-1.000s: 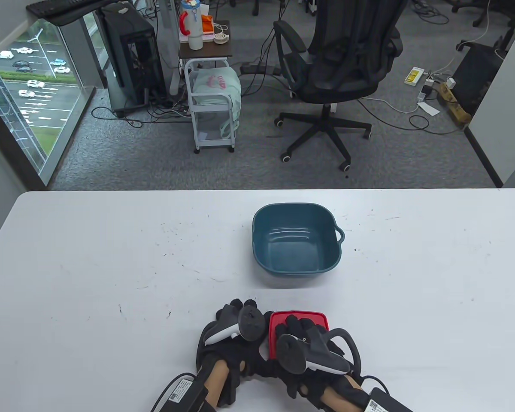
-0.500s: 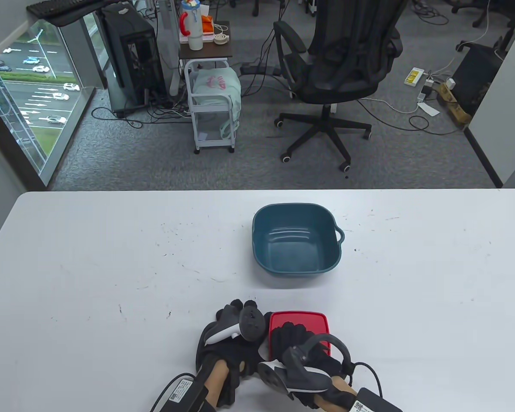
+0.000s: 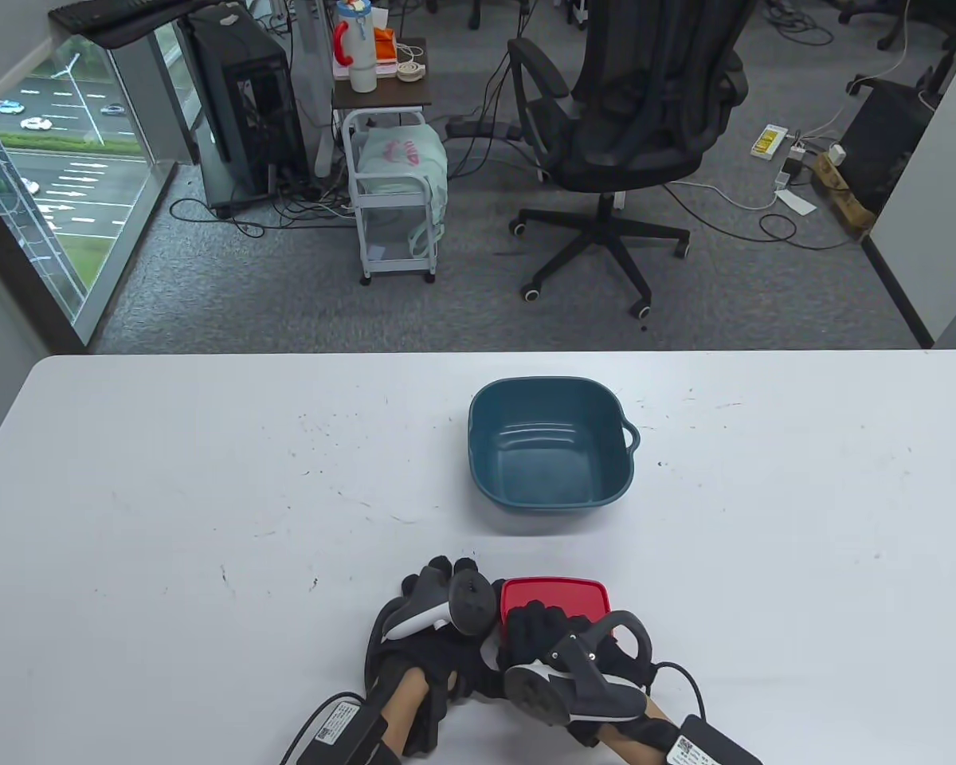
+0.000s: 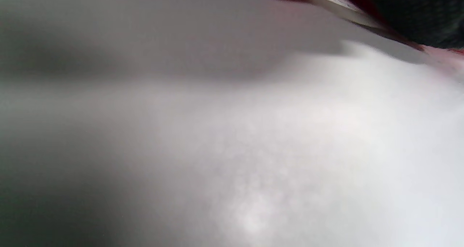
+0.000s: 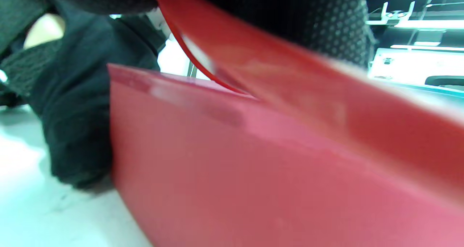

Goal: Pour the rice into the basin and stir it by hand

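Note:
An empty teal basin [image 3: 550,442] stands mid-table. A red lidded box [image 3: 562,598] sits near the front edge. My left hand [image 3: 446,586] grips the box's left side. My right hand [image 3: 538,629] lies over the lid with its fingers curled at the near-left part. In the right wrist view the red lid [image 5: 290,73] is lifted off the box [image 5: 235,167] at one corner, with my gloved fingers [image 5: 326,19] on it and my left hand [image 5: 72,124] against the box's side. The left wrist view shows blurred table and a red edge [image 4: 362,8]. No rice is visible.
The white table [image 3: 207,494] spreads wide on both sides of the basin. Glove cables [image 3: 685,677] trail at the front edge. Beyond the far edge stand an office chair [image 3: 629,119] and a small cart [image 3: 394,191].
My right hand drew back toward the lid's near edge, then rolled, its fingers now curled on the lid. My left hand, the box and the basin stayed put.

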Motion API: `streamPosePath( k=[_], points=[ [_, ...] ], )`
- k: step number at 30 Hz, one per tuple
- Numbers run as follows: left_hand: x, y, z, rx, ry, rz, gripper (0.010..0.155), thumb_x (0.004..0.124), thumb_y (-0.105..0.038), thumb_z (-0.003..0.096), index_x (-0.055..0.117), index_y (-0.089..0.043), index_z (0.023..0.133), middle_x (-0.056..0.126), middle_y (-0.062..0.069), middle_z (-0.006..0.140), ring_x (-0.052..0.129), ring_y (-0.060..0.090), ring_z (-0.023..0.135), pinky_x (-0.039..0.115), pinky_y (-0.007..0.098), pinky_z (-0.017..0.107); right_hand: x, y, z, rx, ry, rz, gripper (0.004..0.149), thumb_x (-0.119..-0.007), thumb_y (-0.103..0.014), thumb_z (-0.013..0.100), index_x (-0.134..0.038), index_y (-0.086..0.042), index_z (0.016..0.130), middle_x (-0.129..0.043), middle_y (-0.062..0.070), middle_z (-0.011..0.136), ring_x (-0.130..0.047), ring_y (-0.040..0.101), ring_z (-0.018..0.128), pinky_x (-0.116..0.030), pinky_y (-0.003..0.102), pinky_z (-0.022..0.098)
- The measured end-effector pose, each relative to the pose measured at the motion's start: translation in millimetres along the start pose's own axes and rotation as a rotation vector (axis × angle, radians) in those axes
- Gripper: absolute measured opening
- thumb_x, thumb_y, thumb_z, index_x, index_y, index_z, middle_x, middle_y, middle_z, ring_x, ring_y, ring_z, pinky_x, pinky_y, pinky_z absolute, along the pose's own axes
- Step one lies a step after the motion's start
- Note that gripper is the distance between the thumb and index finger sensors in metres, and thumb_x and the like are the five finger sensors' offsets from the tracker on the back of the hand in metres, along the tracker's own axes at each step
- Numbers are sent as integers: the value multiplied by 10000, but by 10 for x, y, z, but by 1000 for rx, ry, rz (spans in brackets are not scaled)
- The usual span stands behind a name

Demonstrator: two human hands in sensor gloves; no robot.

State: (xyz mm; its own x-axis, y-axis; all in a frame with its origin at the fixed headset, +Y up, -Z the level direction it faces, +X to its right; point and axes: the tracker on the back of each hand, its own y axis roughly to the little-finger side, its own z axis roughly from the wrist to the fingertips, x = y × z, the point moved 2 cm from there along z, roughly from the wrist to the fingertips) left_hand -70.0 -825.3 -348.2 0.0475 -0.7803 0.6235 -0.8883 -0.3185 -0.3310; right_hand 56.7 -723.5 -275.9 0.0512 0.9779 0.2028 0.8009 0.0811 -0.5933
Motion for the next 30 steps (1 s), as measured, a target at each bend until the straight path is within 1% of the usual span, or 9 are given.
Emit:
streamPosePath(
  k=[4, 12, 16, 19, 22, 25, 27, 28, 30],
  points=[
    [9, -16, 0, -7, 5, 14, 1286, 816, -764, 195, 18, -352, 1115, -170, 212, 1105, -160, 593, 970, -6, 805, 612, 0, 220, -65, -75, 123, 186, 557, -794, -441, 366, -968, 26, 614, -1086, 235, 497, -1104, 385, 264, -985, 439, 83],
    [12, -22, 6, -6, 4, 14, 1284, 816, -760, 201, 18, -339, 1116, -164, 219, 1104, -156, 591, 969, -4, 805, 609, 20, 647, -178, -198, 248, 543, 545, -774, -425, 377, -962, 34, 603, -1091, 225, 464, -1108, 357, 234, -976, 421, 62],
    [15, -39, -3, -2, -4, 19, 1293, 824, -762, 212, 23, -319, 1126, -152, 234, 1113, -144, 605, 975, 5, 813, 614, 104, 747, -258, -235, 277, 619, 551, -782, -431, 375, -950, 24, 635, -1081, 229, 499, -1111, 369, 272, -981, 437, 92],
    [9, -14, -3, 4, -6, -10, 1285, 843, -764, 220, 44, -335, 1130, -149, 216, 1118, -149, 586, 978, -4, 800, 615, 255, 777, -342, -243, 338, 638, 561, -815, -405, 366, -922, 40, 690, -1047, 264, 572, -1086, 428, 338, -955, 505, 151],
    [10, -8, -6, 1, -2, 3, 1281, 830, -774, 221, 33, -342, 1126, -156, 211, 1117, -151, 582, 979, -1, 796, 619, 402, 959, -517, -365, 392, 576, 529, -852, -296, 350, -834, -24, 804, -965, 226, 741, -1068, 390, 452, -946, 500, 273],
    [14, -2, -12, -1, 2, 1, 1278, 823, -778, 222, 27, -347, 1124, -162, 204, 1116, -160, 573, 980, -8, 788, 622, 444, 1451, -757, -547, 523, 767, 514, -860, -224, 340, -790, -71, 825, -873, 219, 833, -1011, 410, 547, -893, 553, 373],
    [16, 1, -14, -1, 2, 0, 1274, 822, -777, 226, 28, -348, 1124, -163, 202, 1115, -161, 569, 981, -11, 785, 624, 399, 1829, -943, -684, 585, 922, 512, -864, -218, 335, -789, -71, 820, -853, 231, 839, -1027, 417, 531, -909, 552, 345],
    [17, 1, -14, -1, 4, 0, 1273, 821, -777, 227, 25, -347, 1123, -165, 202, 1114, -162, 569, 981, -12, 785, 624, 322, 2050, -1065, -759, 595, 1016, 511, -868, -218, 335, -794, -69, 817, -855, 235, 833, -1042, 412, 513, -924, 539, 326],
    [18, 2, -14, -2, 5, 0, 1273, 820, -777, 226, 22, -350, 1122, -168, 200, 1114, -165, 568, 981, -14, 785, 624, 149, 2330, -1266, -904, 627, 1095, 508, -878, -214, 331, -805, -59, 810, -858, 250, 823, -1059, 411, 491, -940, 529, 305]
  ],
)
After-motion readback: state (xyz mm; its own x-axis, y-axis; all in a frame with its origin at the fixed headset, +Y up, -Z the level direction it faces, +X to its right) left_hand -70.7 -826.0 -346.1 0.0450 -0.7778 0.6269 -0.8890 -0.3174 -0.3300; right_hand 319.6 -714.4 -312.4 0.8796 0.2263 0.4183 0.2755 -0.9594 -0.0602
